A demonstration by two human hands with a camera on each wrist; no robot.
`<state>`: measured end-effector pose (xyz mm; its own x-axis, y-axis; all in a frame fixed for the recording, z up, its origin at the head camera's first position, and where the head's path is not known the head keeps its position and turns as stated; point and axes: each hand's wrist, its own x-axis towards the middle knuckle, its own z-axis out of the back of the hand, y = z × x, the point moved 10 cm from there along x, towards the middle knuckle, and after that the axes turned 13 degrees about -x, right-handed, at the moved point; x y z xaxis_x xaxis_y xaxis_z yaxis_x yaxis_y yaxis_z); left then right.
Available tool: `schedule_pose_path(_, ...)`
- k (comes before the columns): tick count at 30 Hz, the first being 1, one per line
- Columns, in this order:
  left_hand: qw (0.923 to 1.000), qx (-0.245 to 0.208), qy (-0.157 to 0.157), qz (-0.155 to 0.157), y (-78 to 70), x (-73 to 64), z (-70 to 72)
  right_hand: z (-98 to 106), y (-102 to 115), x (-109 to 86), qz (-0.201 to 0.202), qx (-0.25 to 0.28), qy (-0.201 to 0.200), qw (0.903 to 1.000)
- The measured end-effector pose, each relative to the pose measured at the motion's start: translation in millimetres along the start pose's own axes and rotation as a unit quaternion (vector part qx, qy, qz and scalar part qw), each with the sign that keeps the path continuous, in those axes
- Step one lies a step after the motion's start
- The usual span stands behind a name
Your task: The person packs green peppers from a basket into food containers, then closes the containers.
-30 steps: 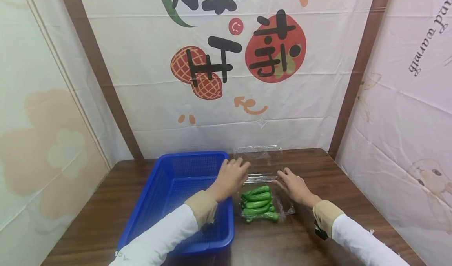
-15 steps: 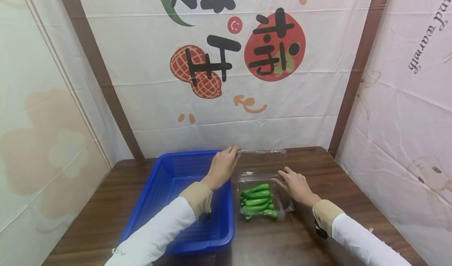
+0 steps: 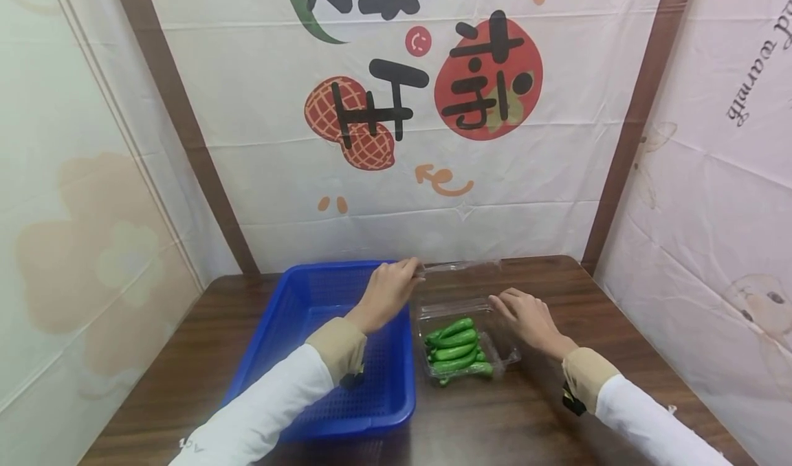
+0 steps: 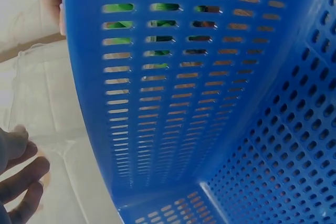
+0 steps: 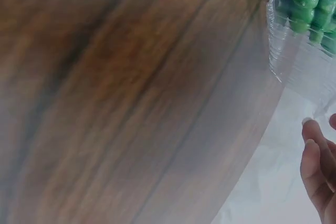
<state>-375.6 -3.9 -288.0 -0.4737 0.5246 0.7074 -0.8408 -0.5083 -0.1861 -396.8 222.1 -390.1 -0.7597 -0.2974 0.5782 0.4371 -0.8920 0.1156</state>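
A clear plastic hinged box stands on the table with its lid raised at the back. Several glossy, long green vegetables lie inside, at least one showing along the front edge. My left hand reaches over the basket's right side and pinches the lid's far left corner; the left wrist view has its fingers at the clear sheet. At the box's back right corner, near the hinge, my right hand holds the edge between thumb and fingers.
A blue perforated plastic basket stands immediately left of the box, under my left forearm. Both stand on a dark brown wooden table. Printed cloth walls rise behind and at both sides.
My left hand has moved back and slightly left, from above the box's hinge to the lid's corner, and grips it. The right hand stays at the box's back right corner.
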Motion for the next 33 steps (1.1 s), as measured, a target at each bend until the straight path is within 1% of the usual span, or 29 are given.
schedule_pose_path(1, 1.0000, -0.002, 0.002, -0.001, 0.1, -0.4, -0.2, 2, -3, -1.9, -0.005, -0.003, 0.000, 1.0000)
schedule_pose_path(3, 0.9999, -0.007, 0.008, 0.002, -0.1, -1.4, -1.6, 6, -9, -7.4, -0.032, 0.012, 0.016, 0.9993)
schedule_pose_path(5, 0.9998, -0.014, 0.015, 0.005, -0.4, -2.5, -5.0, 8, -16, -14.3, -0.066, 0.050, 0.044, 0.9956)
schedule_pose_path(6, 0.9997, -0.018, 0.018, 0.006, -1.0, -2.9, -6.5, 9, -20, -17.8, -0.084, 0.077, 0.058, 0.9917)
schedule_pose_path(8, 0.9994, -0.022, 0.026, 0.005, -3.2, -3.6, -9.5, 11, -26, -24.9, -0.126, 0.138, 0.087, 0.9785)
schedule_pose_path(10, 0.9988, -0.029, 0.041, 0.000, -6.1, -4.7, -12.7, 14, -30, -28.8, -0.151, 0.191, 0.101, 0.9646)
schedule_pose_path(12, 0.9975, -0.039, 0.059, -0.008, -9.8, -6.0, -15.3, 18, -33, -30.8, -0.169, 0.226, 0.110, 0.9529)
schedule_pose_path(14, 0.9949, -0.052, 0.084, -0.016, -13.1, -8.4, -19.0, 21, -34, -31.4, -0.180, 0.244, 0.119, 0.9454)
schedule_pose_path(16, 0.9909, -0.067, 0.115, -0.020, -15.6, -11.4, -23.8, 23, -33, -31.6, -0.181, 0.254, 0.132, 0.9410)
schedule_pose_path(19, 0.9819, -0.084, 0.169, -0.016, -17.0, -16.9, -33.4, 21, -28, -32.6, -0.165, 0.248, 0.158, 0.9415)
schedule_pose_path(21, 0.9736, -0.093, 0.208, -0.008, -17.2, -21.3, -40.3, 18, -24, -33.7, -0.148, 0.240, 0.174, 0.9435)
schedule_pose_path(24, 0.9605, -0.101, 0.259, 0.003, -17.9, -27.5, -50.1, 14, -20, -36.3, -0.130, 0.234, 0.185, 0.9456)
schedule_pose_path(26, 0.9520, -0.106, 0.287, 0.013, -18.0, -31.0, -56.2, 11, -16, -37.9, -0.116, 0.237, 0.192, 0.9454)
schedule_pose_path(29, 0.9422, -0.101, 0.319, 0.021, -19.4, -34.4, -64.6, 6, -10, -39.9, -0.098, 0.243, 0.201, 0.9438)
schedule_pose_path(33, 0.9311, -0.071, 0.357, 0.029, -21.3, -38.4, -75.1, 0, -2, -42.1, -0.074, 0.250, 0.219, 0.9404)
